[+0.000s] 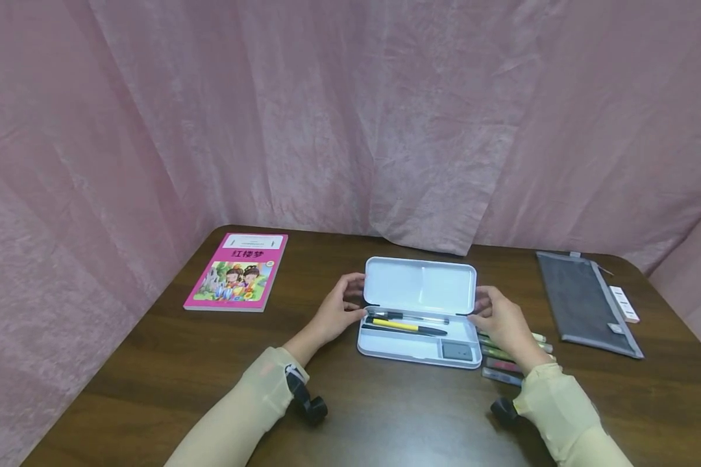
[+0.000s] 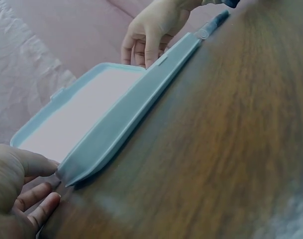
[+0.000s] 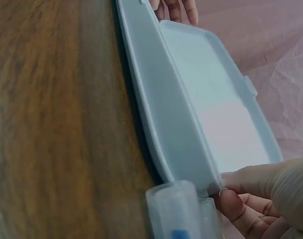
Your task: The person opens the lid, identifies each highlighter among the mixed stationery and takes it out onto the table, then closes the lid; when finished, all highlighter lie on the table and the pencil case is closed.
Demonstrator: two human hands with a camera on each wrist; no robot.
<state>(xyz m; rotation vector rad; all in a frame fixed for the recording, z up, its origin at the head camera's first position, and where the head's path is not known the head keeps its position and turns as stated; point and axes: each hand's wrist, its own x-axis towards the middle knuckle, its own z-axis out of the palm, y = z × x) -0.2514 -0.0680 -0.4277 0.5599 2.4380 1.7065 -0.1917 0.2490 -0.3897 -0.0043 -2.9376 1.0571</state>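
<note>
A pale blue pencil case (image 1: 419, 364) lies on the table with its lid (image 1: 420, 285) raised. Its tray holds a yellow and black pen (image 1: 405, 325), a clear pen with a black cap (image 1: 409, 316) and a grey eraser (image 1: 457, 351). My left hand (image 1: 334, 310) holds the case's left end near the hinge, thumb at the corner (image 2: 47, 167). At the opposite end, my right hand (image 1: 505, 324) grips with its thumb and fingers by the hinge corner. Several capped markers (image 1: 502, 376) lie beside the case, partly under my right hand.
A pink book (image 1: 236, 272) rests at the table's far left. On the right are a grey mesh zip pouch (image 1: 587, 305) and a small white box (image 1: 624, 305) along its edge. A pink curtain (image 1: 327, 117) hangs behind the wooden table (image 1: 210, 363).
</note>
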